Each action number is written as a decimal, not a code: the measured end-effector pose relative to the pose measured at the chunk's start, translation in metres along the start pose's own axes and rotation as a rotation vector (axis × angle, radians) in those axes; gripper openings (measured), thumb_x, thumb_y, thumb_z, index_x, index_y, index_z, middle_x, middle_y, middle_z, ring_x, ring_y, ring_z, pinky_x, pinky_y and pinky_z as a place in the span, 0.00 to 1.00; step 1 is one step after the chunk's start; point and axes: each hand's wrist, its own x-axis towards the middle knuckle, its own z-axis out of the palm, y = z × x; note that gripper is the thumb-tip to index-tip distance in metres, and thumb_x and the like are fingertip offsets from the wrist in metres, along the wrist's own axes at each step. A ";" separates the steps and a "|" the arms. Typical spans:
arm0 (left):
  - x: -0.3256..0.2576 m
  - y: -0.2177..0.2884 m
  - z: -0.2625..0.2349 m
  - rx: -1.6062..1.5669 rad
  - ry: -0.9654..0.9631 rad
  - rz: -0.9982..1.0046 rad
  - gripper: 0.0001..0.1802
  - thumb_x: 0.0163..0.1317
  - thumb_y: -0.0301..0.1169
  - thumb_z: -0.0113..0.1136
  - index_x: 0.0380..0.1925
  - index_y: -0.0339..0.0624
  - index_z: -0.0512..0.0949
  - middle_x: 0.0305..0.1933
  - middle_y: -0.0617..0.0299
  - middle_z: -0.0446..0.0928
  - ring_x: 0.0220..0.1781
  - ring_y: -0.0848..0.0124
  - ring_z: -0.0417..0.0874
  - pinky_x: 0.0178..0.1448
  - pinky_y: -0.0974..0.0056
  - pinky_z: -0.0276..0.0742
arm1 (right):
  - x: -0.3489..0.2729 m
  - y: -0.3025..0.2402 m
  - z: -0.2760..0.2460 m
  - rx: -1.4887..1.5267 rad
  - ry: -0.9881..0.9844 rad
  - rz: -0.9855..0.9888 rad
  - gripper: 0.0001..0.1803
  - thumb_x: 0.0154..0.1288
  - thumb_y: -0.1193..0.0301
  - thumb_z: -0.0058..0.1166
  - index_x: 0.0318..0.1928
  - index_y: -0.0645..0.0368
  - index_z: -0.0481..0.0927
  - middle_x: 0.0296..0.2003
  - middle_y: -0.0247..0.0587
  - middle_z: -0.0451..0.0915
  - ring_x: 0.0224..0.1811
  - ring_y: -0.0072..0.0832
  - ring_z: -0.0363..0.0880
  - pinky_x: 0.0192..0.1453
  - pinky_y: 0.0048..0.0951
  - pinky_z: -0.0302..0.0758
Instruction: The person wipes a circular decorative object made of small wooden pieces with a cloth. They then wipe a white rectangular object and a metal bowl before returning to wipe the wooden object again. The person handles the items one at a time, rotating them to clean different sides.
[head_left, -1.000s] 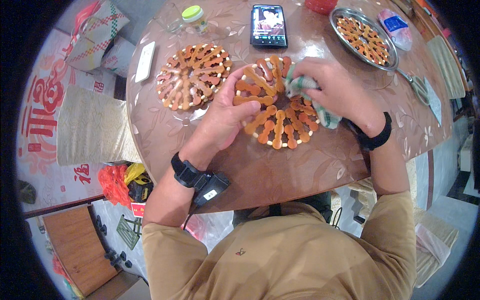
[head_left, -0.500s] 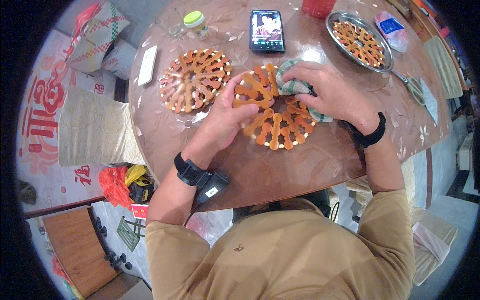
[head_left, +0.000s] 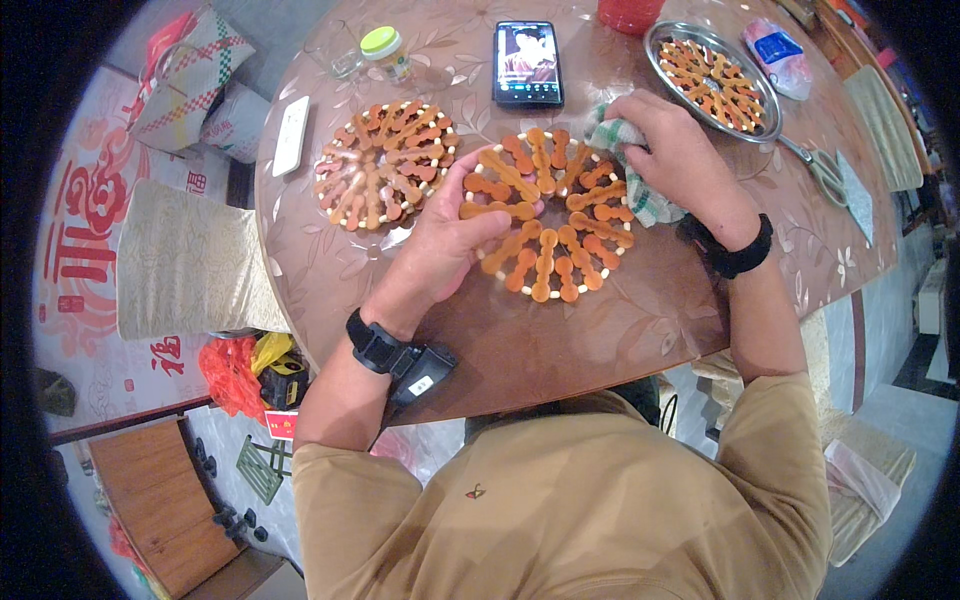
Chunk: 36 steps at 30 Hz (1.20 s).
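A round, openwork wooden trivet (head_left: 546, 262) of orange-brown spokes with cream beads around its rim is in front of me. My left hand (head_left: 452, 238) grips its left edge, thumb on top. On its right side, my right hand (head_left: 678, 150) is closed on a green-and-white checked cloth (head_left: 652, 203), which lies against or just beside the rim; I cannot tell if they touch. Part of the cloth is hidden under my fingers. Left of the held trivet, a similar round trivet (head_left: 385, 165) lies on the brown table (head_left: 560, 350).
Beyond the trivets stand a phone (head_left: 527, 62) with a lit screen and a jar with a yellow-green lid (head_left: 381, 42). At the back right, a metal tray (head_left: 768, 128) holds another such trivet. Scissors (head_left: 828, 178) and a plastic packet (head_left: 778, 60) are nearby. A white rectangular object (head_left: 291, 136) lies far left.
My right hand and the cloth have moved right, off the trivet's upper face to its right rim, uncovering more spokes. My left hand keeps its grip.
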 end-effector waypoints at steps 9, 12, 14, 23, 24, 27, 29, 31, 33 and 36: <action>0.002 -0.005 -0.006 0.030 0.020 -0.004 0.40 0.59 0.16 0.56 0.71 0.43 0.52 0.60 0.52 0.74 0.59 0.62 0.80 0.43 0.72 0.75 | -0.005 -0.025 0.010 0.207 -0.195 -0.111 0.16 0.49 0.80 0.54 0.43 0.63 0.78 0.41 0.54 0.80 0.46 0.52 0.79 0.52 0.45 0.76; 0.002 -0.004 -0.005 0.005 -0.004 -0.002 0.41 0.59 0.16 0.57 0.71 0.44 0.52 0.61 0.51 0.73 0.61 0.60 0.79 0.48 0.70 0.77 | -0.006 -0.012 0.005 0.089 -0.088 -0.084 0.17 0.49 0.81 0.55 0.43 0.63 0.79 0.38 0.54 0.80 0.44 0.52 0.79 0.51 0.45 0.76; 0.001 -0.001 -0.003 0.024 0.005 -0.012 0.41 0.60 0.16 0.57 0.71 0.44 0.51 0.62 0.51 0.73 0.61 0.60 0.79 0.51 0.67 0.78 | -0.007 -0.007 -0.002 0.006 -0.078 -0.046 0.17 0.49 0.80 0.55 0.43 0.63 0.79 0.38 0.54 0.81 0.44 0.52 0.79 0.51 0.45 0.76; 0.004 -0.006 -0.004 -0.012 0.113 0.069 0.38 0.60 0.15 0.54 0.70 0.42 0.54 0.55 0.51 0.78 0.48 0.71 0.82 0.39 0.76 0.75 | -0.005 -0.039 -0.003 0.270 -0.368 -0.142 0.14 0.49 0.80 0.55 0.40 0.64 0.79 0.37 0.54 0.79 0.43 0.52 0.79 0.49 0.44 0.76; 0.004 -0.005 -0.002 -0.020 0.109 0.071 0.38 0.60 0.15 0.54 0.70 0.42 0.54 0.56 0.51 0.78 0.50 0.69 0.82 0.42 0.74 0.77 | -0.006 -0.037 0.000 0.253 -0.341 -0.120 0.15 0.48 0.81 0.54 0.41 0.62 0.78 0.37 0.50 0.79 0.44 0.50 0.78 0.51 0.43 0.74; 0.003 -0.001 0.001 -0.001 0.090 0.063 0.38 0.59 0.14 0.53 0.69 0.42 0.54 0.56 0.51 0.77 0.56 0.64 0.82 0.50 0.70 0.79 | -0.010 -0.017 0.001 0.093 -0.221 -0.066 0.15 0.49 0.82 0.55 0.41 0.62 0.78 0.37 0.51 0.78 0.44 0.51 0.78 0.51 0.43 0.74; 0.002 0.000 0.001 0.007 0.084 0.063 0.38 0.60 0.14 0.53 0.69 0.42 0.53 0.57 0.51 0.76 0.58 0.62 0.81 0.53 0.69 0.79 | -0.010 -0.007 -0.004 -0.010 -0.173 -0.024 0.13 0.49 0.81 0.56 0.40 0.63 0.78 0.38 0.51 0.79 0.44 0.51 0.78 0.51 0.44 0.76; 0.003 -0.002 0.000 -0.004 0.091 0.073 0.38 0.60 0.14 0.52 0.69 0.41 0.53 0.57 0.51 0.75 0.58 0.62 0.81 0.54 0.68 0.79 | -0.008 -0.006 -0.006 -0.073 -0.112 -0.001 0.13 0.49 0.81 0.56 0.39 0.64 0.79 0.39 0.52 0.79 0.45 0.52 0.78 0.51 0.45 0.76; 0.001 0.000 0.002 -0.030 0.095 0.060 0.38 0.60 0.14 0.52 0.70 0.40 0.53 0.58 0.51 0.75 0.58 0.62 0.81 0.55 0.67 0.79 | -0.003 -0.012 -0.014 -0.101 -0.040 0.009 0.14 0.49 0.82 0.56 0.40 0.63 0.79 0.39 0.52 0.79 0.45 0.52 0.78 0.51 0.45 0.76; 0.001 0.002 0.001 -0.003 0.100 0.039 0.38 0.60 0.14 0.52 0.70 0.39 0.52 0.59 0.50 0.74 0.59 0.62 0.80 0.57 0.65 0.79 | -0.002 -0.026 -0.015 0.165 -0.186 -0.111 0.14 0.48 0.82 0.55 0.40 0.63 0.79 0.39 0.51 0.79 0.44 0.51 0.79 0.51 0.43 0.76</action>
